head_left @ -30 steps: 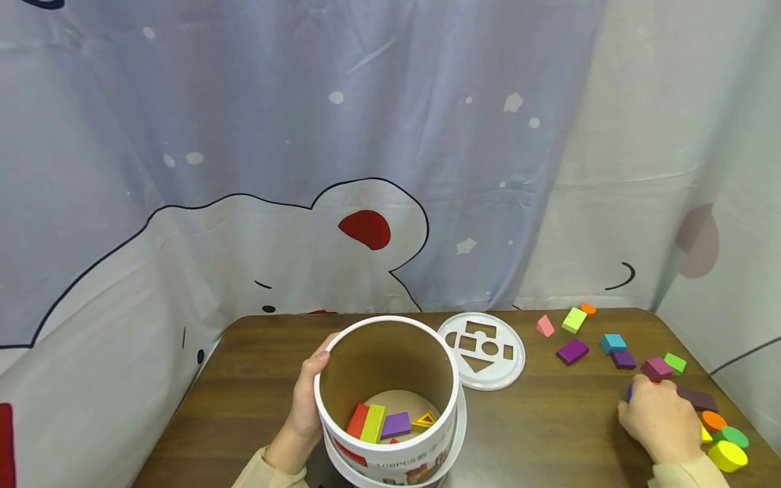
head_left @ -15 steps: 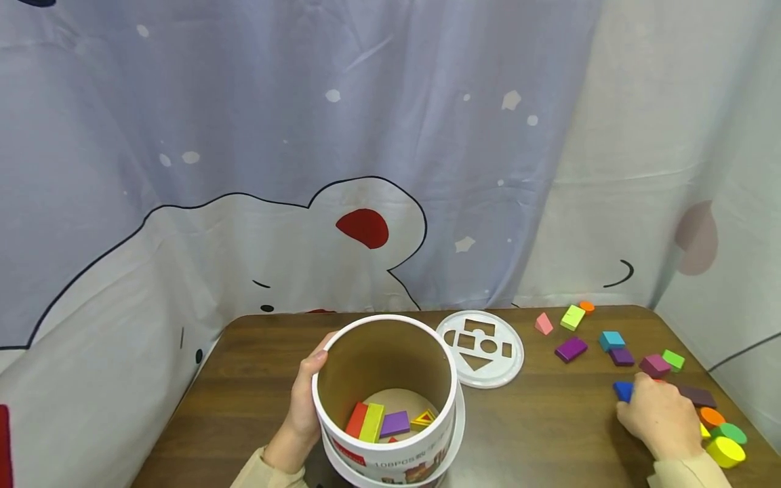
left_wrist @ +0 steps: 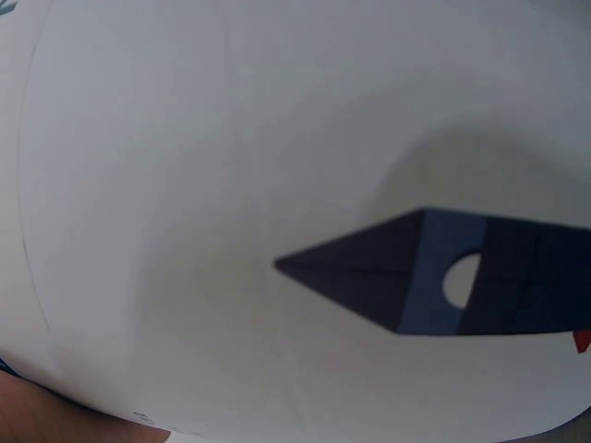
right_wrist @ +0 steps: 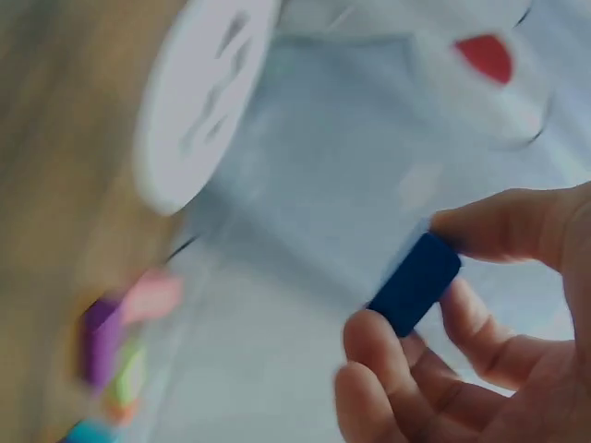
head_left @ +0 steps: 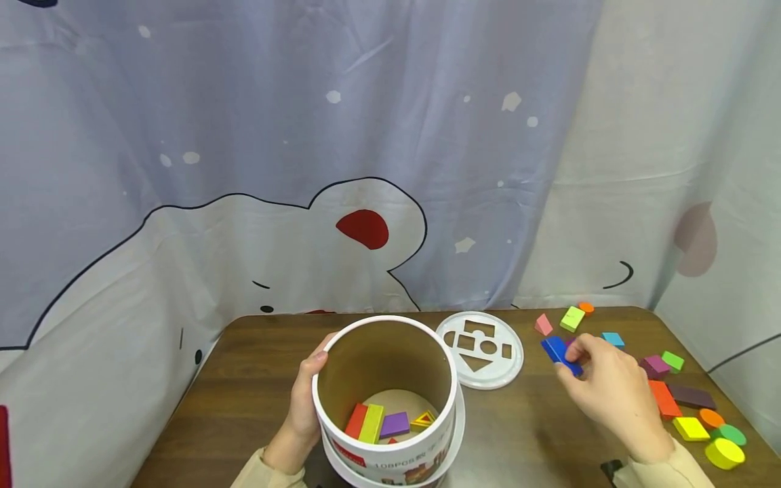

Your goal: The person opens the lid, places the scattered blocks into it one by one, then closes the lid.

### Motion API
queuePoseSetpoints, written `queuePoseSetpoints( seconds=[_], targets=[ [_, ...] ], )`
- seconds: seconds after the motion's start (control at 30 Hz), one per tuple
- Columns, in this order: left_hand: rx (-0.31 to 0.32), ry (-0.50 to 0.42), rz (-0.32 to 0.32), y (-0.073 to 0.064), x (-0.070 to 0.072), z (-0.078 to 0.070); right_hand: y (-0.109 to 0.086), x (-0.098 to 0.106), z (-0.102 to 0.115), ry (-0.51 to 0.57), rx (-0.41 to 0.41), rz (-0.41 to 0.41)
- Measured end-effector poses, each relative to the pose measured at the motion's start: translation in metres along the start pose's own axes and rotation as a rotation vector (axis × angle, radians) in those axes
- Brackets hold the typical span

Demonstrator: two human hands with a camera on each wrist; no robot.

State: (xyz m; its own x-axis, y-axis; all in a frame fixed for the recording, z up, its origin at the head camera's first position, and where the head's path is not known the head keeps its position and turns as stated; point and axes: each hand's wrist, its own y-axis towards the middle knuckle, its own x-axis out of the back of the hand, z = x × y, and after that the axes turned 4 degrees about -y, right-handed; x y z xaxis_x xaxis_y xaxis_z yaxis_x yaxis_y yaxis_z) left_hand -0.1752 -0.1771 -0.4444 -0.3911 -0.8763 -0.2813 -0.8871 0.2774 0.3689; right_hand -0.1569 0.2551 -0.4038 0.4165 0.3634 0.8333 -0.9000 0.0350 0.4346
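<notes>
My left hand [head_left: 304, 396] grips the side of a white bucket [head_left: 454, 400], its thumb by the rim. Inside the bucket lie a red block [head_left: 356, 420], a yellow-green block [head_left: 371, 423], a purple block [head_left: 395, 424] and a yellow triangular piece [head_left: 423, 420]. My right hand [head_left: 613, 386] pinches a blue block [head_left: 556, 350] between thumb and fingers, held above the table's right part. In the right wrist view the blue block [right_wrist: 416, 283] shows one narrow face. The left wrist view holds mostly the bucket's pale wall [left_wrist: 185, 185], with a dark pointed shape in front.
A white lid [head_left: 509, 369] with shaped cut-outs lies behind the bucket. Several blocks are scattered on the right of the wooden table [head_left: 256, 366], among them a red block [head_left: 664, 398], a yellow cylinder [head_left: 725, 453] and a pink prism [head_left: 544, 324]. A curtain [head_left: 244, 135] hangs behind.
My right hand has picked up the blue block from among the pieces at the right and carried it up and leftward. The left hand and bucket have stayed in place.
</notes>
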Motion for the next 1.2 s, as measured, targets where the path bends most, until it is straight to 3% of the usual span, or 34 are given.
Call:
queuePoseSetpoints(
  seconds=[0.17,0.37,0.6,0.9,1.03,1.2],
  targets=[
    [-0.009,-0.001,0.003,0.0,0.0,0.001,0.004,0.01,0.054,0.126,0.167,-0.144],
    [-0.002,0.005,0.002,0.0,-0.001,0.0,0.007,0.022,0.107,0.287,0.338,-0.188],
    [-0.014,-0.011,0.014,0.001,0.001,0.002,0.009,0.02,0.152,0.418,0.492,-0.118],
    [-0.025,-0.03,0.025,0.001,0.007,0.005,0.013,0.001,0.192,0.411,0.574,-0.041],
    [-0.031,-0.032,0.037,0.001,0.004,0.001,0.016,-0.005,0.202,0.383,0.582,0.067],
    [-0.016,-0.008,0.026,-0.001,-0.01,-0.013,0.02,-0.011,0.21,0.292,0.58,0.213]
  ],
)
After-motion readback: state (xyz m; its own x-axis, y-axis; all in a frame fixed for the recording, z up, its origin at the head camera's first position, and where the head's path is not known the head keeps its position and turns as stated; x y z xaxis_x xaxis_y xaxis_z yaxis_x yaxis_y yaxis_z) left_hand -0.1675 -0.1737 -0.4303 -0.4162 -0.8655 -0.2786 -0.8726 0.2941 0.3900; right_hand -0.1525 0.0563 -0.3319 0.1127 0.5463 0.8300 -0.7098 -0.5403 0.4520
